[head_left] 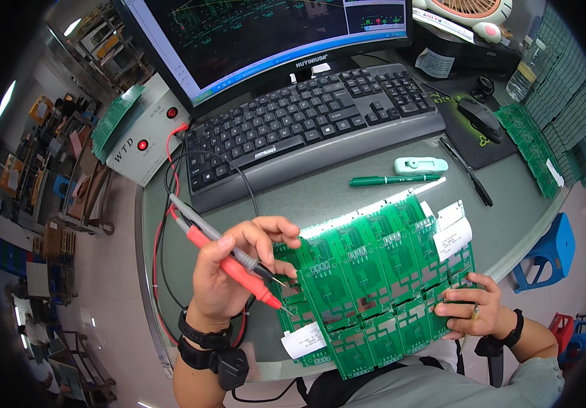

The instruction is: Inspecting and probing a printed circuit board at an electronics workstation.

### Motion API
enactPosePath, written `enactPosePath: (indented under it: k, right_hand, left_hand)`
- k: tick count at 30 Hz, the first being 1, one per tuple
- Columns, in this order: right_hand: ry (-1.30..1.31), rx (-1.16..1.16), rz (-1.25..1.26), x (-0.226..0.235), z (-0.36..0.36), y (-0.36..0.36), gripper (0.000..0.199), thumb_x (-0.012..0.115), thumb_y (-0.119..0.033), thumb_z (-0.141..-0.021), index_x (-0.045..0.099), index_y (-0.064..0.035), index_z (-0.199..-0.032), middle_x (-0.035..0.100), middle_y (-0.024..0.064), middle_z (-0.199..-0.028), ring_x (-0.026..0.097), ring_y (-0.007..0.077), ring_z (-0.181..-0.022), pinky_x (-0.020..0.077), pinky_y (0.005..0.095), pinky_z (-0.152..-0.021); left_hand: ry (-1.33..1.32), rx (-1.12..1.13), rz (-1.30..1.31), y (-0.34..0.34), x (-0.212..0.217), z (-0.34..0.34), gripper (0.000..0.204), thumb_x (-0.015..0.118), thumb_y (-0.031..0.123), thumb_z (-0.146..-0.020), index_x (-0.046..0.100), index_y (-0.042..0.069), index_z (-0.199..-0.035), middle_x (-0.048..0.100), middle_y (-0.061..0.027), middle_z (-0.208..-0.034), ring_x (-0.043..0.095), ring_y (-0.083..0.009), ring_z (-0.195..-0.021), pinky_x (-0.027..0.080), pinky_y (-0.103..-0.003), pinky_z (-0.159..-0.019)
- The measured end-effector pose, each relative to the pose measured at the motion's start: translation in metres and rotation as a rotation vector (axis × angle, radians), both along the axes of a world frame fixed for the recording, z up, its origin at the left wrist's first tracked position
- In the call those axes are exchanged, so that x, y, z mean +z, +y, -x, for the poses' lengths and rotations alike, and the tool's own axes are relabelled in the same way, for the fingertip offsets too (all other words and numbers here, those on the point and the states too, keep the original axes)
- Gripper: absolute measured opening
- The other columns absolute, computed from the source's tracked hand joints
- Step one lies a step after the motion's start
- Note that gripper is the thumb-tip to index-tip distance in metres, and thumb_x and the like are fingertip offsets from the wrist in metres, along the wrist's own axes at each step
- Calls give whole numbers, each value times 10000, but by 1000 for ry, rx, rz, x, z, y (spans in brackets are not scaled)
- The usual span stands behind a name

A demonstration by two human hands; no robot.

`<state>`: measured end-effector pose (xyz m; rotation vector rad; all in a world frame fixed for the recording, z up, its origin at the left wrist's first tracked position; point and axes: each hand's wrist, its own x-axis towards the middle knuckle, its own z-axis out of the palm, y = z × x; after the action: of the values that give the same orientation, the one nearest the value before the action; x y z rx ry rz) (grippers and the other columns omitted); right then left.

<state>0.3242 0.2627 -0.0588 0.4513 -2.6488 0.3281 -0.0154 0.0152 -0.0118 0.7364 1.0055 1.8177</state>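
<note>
Both hands are closed on something: the left grip pinches the red probe and the grey probe together, while the right grip pinches the right edge of the green boards. These boards overlap in front of the person, tilted above the near rim of the tabletop, with one white label hanging at the lower left and another at the upper right. Both metal tips point down at the left part of the boards; I cannot tell whether either touches. With two probes sharing one pinch, a small roll of the fingers could bring the tips together or drag one across the copper onto the wrong pad. If the right grip slackened, the overlapped boards could slide apart and spoil the aim. Beyond them lie the green pen, a teal cutter and the black pen; pushing the boards forward could knock the green pen aside. Loose leads loop along the left side, and a snag there could tug the probes off their mark. Farther off come the keyboard, the mouse, a grey box with red buttons, and lastly the screen.
</note>
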Motion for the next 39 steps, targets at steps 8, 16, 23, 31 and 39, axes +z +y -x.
enactPosePath:
  k: [8,16,23,31,39]
  right_hand:
    - [1,-10,6,-1,0,-1,308,710,-407,-862,502,-215,-983,691,-57,-1208,633,179,-1140,342,461,-1109]
    - [-23,-18,24,0,0,-1,318,711,-424,-859,504,-213,-976,694,-55,-1202,643,183,-1134,353,478,-1100]
    - [-36,-23,36,1,0,0,315,701,-433,-867,502,-213,-971,700,-53,-1192,652,180,-1121,368,482,-1088]
    - [-134,-10,39,17,6,-2,325,733,-461,-825,535,-208,-876,668,-53,-1253,630,164,-1158,378,454,-1084]
    - [-219,64,66,80,36,1,326,758,-411,-815,618,-164,-975,655,-17,-1272,652,150,-1081,409,421,-1053]
  left_hand:
    - [4,4,9,0,-1,0,492,360,409,-978,571,-7,-821,513,-251,-1192,546,-308,-1107,577,-460,-813]
    - [39,4,25,1,-2,-1,491,358,411,-980,568,-1,-815,529,-248,-1179,571,-310,-1080,563,-444,-832]
    - [90,-6,23,2,-4,-1,497,344,416,-973,576,0,-832,553,-243,-1172,576,-303,-1077,534,-423,-854]
    - [71,-29,22,0,-6,-3,520,342,440,-977,571,-4,-835,554,-237,-1153,593,-310,-1037,540,-434,-837]
    - [137,-39,60,2,-6,-5,475,367,403,-955,602,-3,-882,614,-214,-1090,614,-263,-962,487,-354,-851]
